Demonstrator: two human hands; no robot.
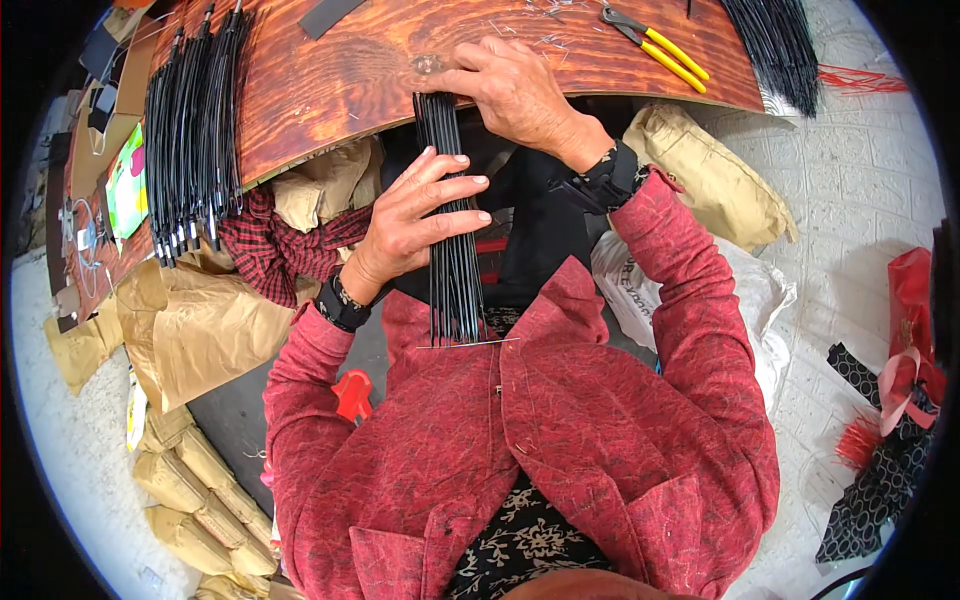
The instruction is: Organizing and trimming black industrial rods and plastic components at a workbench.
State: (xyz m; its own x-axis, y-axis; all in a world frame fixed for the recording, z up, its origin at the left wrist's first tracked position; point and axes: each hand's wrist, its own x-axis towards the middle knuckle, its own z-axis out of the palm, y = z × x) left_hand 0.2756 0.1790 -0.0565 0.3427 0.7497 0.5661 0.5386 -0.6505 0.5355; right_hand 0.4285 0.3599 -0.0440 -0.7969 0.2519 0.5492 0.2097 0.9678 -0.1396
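A bundle of thin black rods or cables [456, 290] runs from the table's front edge down toward my chest. My left hand [415, 215] is closed around its middle, the fingers slightly apart across the strands. At the bundle's upper end, my right hand [520, 95] bends over the tips with its fingers curled against them; the thumb is mostly hidden. A thin straight wire [467, 344] lies crosswise at the lower end, close to the jacket front.
The brown wooden table [330, 75] holds yellow-handled pincers [660, 50] and scattered wire bits. Black cable bundles [195, 130] hang at left, and more black strands [775, 45] at right. Brown paper packages [200, 490] stack at lower left; a white bag [765, 310] lies right.
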